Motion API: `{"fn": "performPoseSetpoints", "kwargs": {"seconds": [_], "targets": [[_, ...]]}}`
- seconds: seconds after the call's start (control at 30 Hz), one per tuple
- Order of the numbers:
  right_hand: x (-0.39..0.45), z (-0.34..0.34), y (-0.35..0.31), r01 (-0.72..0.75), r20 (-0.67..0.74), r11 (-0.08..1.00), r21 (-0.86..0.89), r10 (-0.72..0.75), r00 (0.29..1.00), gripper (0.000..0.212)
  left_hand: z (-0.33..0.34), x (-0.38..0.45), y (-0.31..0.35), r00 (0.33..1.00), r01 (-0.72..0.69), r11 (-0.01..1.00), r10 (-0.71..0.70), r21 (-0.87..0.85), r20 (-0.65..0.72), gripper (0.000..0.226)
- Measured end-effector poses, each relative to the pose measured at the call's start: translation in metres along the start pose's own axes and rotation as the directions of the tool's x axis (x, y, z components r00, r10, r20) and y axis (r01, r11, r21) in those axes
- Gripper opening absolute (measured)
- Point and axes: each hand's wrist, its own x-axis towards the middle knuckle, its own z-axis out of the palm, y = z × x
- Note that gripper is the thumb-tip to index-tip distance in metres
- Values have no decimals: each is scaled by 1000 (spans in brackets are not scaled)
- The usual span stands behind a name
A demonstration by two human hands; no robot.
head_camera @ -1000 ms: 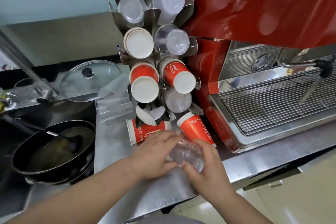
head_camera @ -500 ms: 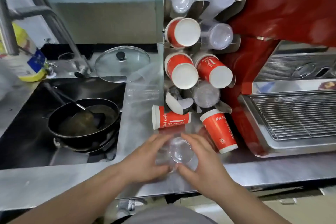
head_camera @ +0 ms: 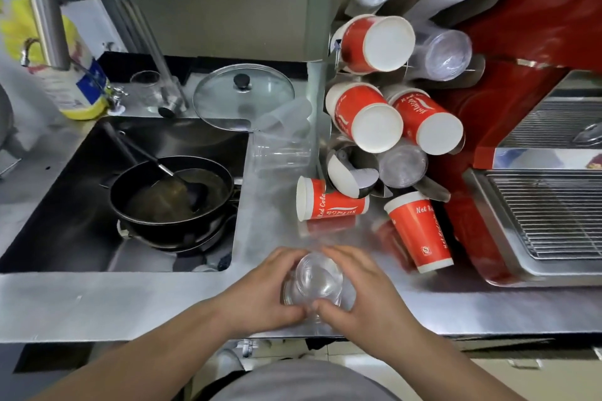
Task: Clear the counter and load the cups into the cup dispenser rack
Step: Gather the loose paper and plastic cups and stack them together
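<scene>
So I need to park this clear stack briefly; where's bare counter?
Bare steel lies along the front edge left of the left hand, below the sink, and right of the right hand, before the red machine. Crowded: around the rack.

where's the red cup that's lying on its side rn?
Head view, centre: the red paper cup lies on the steel counter at the foot of the cup rack, beyond both hands, left of the upside-down red cup.

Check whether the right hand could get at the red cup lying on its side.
Probably not yet: the right hand and left hand both grip the clear cups. Otherwise bare counter leaves the way to the red cup free.
</scene>
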Motion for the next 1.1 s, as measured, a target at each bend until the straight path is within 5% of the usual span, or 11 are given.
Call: {"fn": "performPoseSetpoints", "kwargs": {"seconds": [0.2, 0.37, 0.6, 0.8, 1.1], "targets": [[1, -6, -2, -40, 35, 998, 55, 38, 999, 66, -9, 5, -3, 995, -38, 999, 35, 25, 90, 77], [2, -16, 9, -151, -20, 968, 200, 158, 987, 51, -39, 19, -11, 973, -84, 973, 34, 216, 228, 95], [39, -33, 49, -341, -124, 908, 243, 378, 918, 39, -73, 67, -15, 996, -54, 924, 22, 377, 89, 90], [77, -24, 73, -460, -90, 751, 473, 561, 823, 20, -63, 111, -4, 1000, 30, 912, -26, 410, -15, 97], [91, -16, 82, -481, -107, 770, 419, 568, 816, 16, -58, 129, -2, 1000, -4, 893, -7, 450, 23, 85]]}}
